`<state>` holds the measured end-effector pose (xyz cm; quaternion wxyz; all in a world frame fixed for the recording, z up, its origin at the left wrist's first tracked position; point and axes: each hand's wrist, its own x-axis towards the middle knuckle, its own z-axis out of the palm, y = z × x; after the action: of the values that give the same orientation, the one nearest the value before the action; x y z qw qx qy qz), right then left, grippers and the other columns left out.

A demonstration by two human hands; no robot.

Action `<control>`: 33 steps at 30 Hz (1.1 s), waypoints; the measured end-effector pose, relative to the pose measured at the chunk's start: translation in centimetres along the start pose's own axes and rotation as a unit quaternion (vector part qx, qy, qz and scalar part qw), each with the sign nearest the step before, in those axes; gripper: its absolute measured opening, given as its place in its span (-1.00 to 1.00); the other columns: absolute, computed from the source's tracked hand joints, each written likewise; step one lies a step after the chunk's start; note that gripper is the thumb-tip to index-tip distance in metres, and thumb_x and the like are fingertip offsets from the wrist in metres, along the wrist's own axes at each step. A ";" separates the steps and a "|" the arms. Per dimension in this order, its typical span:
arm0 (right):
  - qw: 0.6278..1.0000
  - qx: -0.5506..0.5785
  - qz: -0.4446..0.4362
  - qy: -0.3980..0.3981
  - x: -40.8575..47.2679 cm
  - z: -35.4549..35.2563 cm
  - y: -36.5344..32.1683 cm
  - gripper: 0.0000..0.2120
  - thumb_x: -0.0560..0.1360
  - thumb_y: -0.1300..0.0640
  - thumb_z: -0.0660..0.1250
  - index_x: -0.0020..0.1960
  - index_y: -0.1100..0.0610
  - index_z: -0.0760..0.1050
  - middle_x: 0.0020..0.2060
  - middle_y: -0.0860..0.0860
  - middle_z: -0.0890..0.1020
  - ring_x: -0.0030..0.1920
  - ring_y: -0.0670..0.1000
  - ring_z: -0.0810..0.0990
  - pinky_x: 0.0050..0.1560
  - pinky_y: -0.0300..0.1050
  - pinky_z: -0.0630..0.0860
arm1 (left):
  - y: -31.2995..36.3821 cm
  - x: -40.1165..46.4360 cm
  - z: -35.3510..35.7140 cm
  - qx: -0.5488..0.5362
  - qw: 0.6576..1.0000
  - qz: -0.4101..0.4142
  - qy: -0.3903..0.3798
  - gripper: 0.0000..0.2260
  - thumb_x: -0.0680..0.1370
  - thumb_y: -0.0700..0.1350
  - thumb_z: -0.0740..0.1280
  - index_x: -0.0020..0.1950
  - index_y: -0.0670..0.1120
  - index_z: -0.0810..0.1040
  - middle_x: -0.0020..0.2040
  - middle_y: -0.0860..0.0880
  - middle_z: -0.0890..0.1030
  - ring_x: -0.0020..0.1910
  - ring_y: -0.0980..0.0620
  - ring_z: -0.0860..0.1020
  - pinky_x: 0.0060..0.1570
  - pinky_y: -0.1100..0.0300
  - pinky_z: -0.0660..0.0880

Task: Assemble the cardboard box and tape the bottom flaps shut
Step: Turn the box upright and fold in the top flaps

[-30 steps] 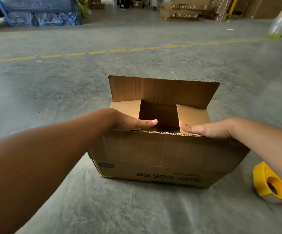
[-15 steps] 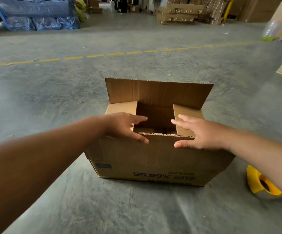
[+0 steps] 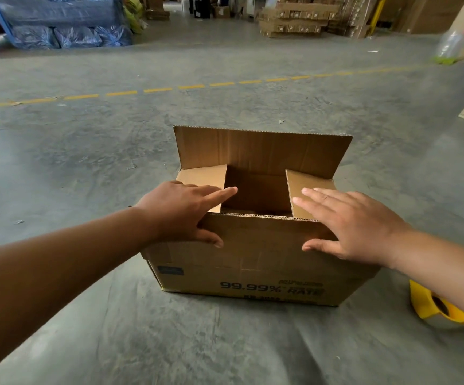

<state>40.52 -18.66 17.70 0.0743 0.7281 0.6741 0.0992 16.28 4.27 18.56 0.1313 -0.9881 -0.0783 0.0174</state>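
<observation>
Head view: the cardboard box [image 3: 255,262] sits on the concrete floor [image 3: 114,168] in front of me, far flap upright, both side flaps folded in. My left hand [image 3: 180,215] lies spread over the left side flap [image 3: 203,176], thumb on the near flap [image 3: 261,232]. My right hand [image 3: 353,223] is spread flat over the right side flap [image 3: 305,182]. Neither grips anything. A yellow tape dispenser [image 3: 433,307] lies right of the box.

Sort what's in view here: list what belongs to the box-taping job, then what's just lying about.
Job in hand:
cardboard box
yellow tape roll
left hand, open, on the box
right hand, open, on the box

Lying about:
blue wrapped bundles
stacked cartons
clear plastic bag
</observation>
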 end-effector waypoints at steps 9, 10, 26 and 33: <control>0.995 -0.010 0.088 -0.051 -2.3 0.3 2.9 -0.18 0.40 -0.54 -0.01 0.47 -0.04 0.30 0.39 0.01 0.46 0.32 0.06 0.50 0.18 0.02 0.48 | -4.3 -3.5 -0.3 -0.017 0.993 -0.065 -0.102 -0.14 0.40 0.52 0.07 0.61 0.27 -0.16 0.52 0.13 0.38 0.30 0.04 0.53 0.11 0.16 0.55; 0.995 -0.018 0.088 -0.051 -1.9 0.2 2.6 -0.16 0.40 -0.54 -0.01 0.47 -0.03 0.31 0.39 0.03 0.46 0.32 0.08 0.49 0.19 0.04 0.47 | -4.4 -3.7 -0.2 -0.025 0.991 -0.077 -0.107 -0.15 0.40 0.51 0.09 0.61 0.27 -0.12 0.49 0.12 0.42 0.28 0.05 0.54 0.10 0.18 0.54; 0.980 0.002 0.195 -0.040 2.3 0.6 1.7 -0.03 0.29 -0.63 -0.27 0.52 -0.12 0.11 0.49 -0.05 0.30 0.45 0.05 0.30 0.38 0.08 0.25 | -6.1 0.6 2.1 -0.034 0.990 -0.127 -0.057 -0.05 0.27 0.66 0.01 0.58 0.22 0.15 0.42 0.09 0.50 0.25 -0.03 0.58 0.00 0.14 0.57; 0.981 0.021 0.193 -0.011 3.9 1.1 -0.2 -0.04 0.32 -0.61 -0.26 0.52 -0.08 0.15 0.48 -0.03 0.32 0.45 0.06 0.31 0.35 0.09 0.31 | -5.5 0.8 2.8 -0.055 0.989 -0.133 -0.044 -0.04 0.24 0.68 0.01 0.52 0.22 0.26 0.32 0.10 0.58 0.20 0.01 0.61 -0.04 0.13 0.57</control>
<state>40.91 -14.75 16.81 0.0463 0.8471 0.5218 0.0897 16.09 10.32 17.29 0.0745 -0.9729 -0.2155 0.0389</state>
